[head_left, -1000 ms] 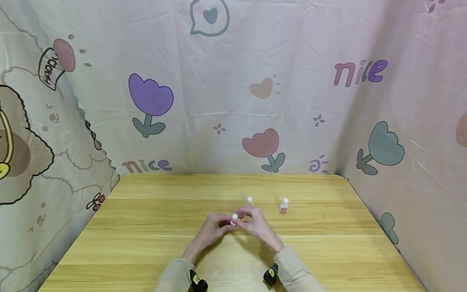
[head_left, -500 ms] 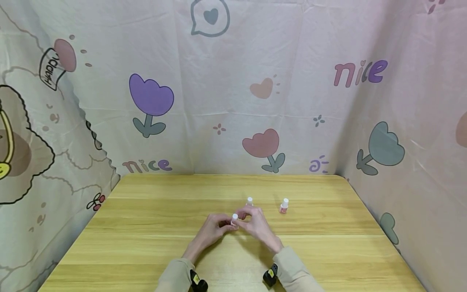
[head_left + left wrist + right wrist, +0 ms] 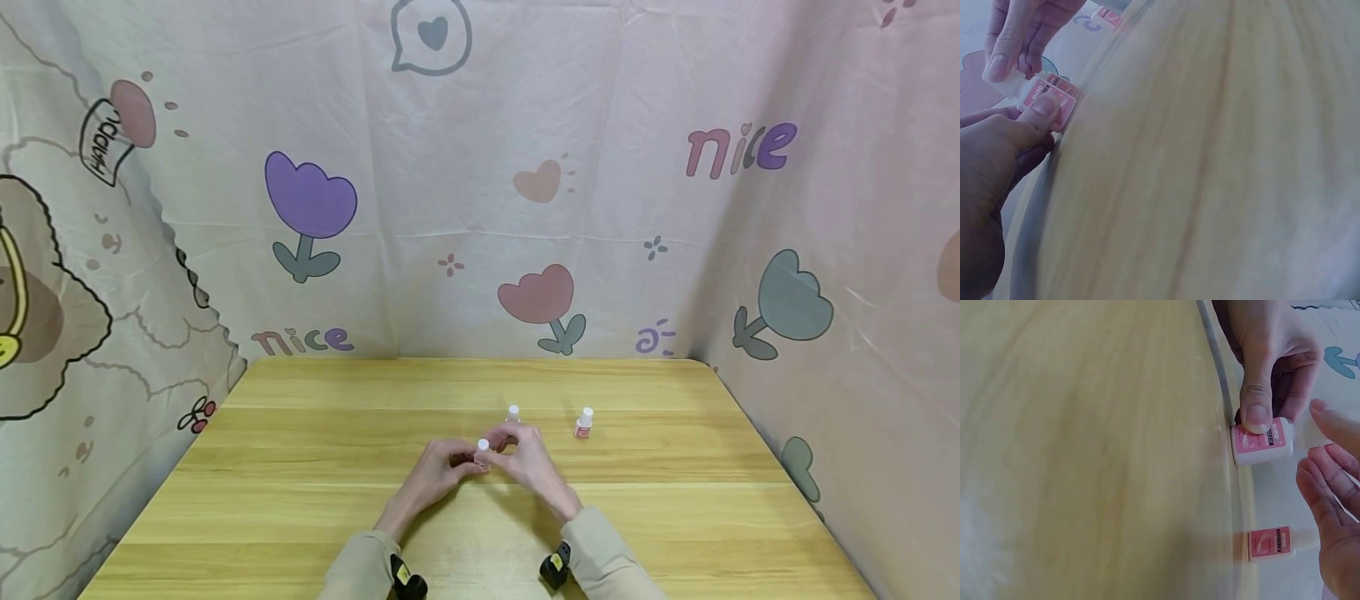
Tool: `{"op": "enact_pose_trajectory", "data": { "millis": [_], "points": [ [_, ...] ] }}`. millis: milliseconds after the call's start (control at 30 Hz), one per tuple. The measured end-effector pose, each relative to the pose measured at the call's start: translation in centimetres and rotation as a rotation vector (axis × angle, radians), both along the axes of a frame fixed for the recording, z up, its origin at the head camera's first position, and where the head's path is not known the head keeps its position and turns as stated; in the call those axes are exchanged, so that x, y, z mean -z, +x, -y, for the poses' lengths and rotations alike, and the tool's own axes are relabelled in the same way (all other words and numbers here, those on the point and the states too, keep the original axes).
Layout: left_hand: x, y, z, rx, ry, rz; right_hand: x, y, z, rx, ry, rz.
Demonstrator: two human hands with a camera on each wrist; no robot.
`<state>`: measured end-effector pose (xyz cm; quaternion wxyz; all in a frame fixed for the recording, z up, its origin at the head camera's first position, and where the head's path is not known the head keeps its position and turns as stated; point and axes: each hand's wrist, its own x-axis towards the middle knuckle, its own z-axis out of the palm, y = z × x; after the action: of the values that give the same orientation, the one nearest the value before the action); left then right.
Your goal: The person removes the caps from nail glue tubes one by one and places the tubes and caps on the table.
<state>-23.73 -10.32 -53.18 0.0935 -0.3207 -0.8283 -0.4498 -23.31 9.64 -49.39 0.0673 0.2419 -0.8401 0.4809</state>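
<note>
The left hand grips the body of a small bottle, with its thumb laid flat against the pink label. The right hand pinches the white cap of this same bottle between its thumb and fingers. So the bottle is between the two hands and stands upright; whether its base touches the wood or is just above it, I cannot tell.

Just beyond the fingers of the right hand there is a second bottle, upright, of which the head view shows mainly the white top, because the hand covers its lower part. Farther to the right of the right hand, and apart from it, a third bottle stands upright, also with a white cap and a pink label.

Under both hands is a wooden table with light yellow grain. Behind each hand, at the wrist, sits a black device, next to a beige sleeve. Well beyond the hands hangs a pale cloth, printed with a purple flower and a red flower.
</note>
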Motion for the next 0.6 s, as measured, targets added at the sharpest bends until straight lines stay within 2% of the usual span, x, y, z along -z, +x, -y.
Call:
{"op": "enact_pose_trajectory", "data": {
  "millis": [167, 467, 600],
  "points": [
    [0.02, -0.02, -0.07, -0.013, 0.002, 0.022, 0.03, -0.02, 0.07, 0.009, -0.008, -0.046],
    [-0.12, 0.03, -0.05, -0.008, -0.003, 0.014, -0.19, 0.19, -0.07, -0.040, -0.034, -0.033],
    [-0.07, -0.01, 0.03, -0.001, -0.006, 0.008, -0.10, 0.10, -0.03, -0.037, -0.022, -0.045]
  ]
}}
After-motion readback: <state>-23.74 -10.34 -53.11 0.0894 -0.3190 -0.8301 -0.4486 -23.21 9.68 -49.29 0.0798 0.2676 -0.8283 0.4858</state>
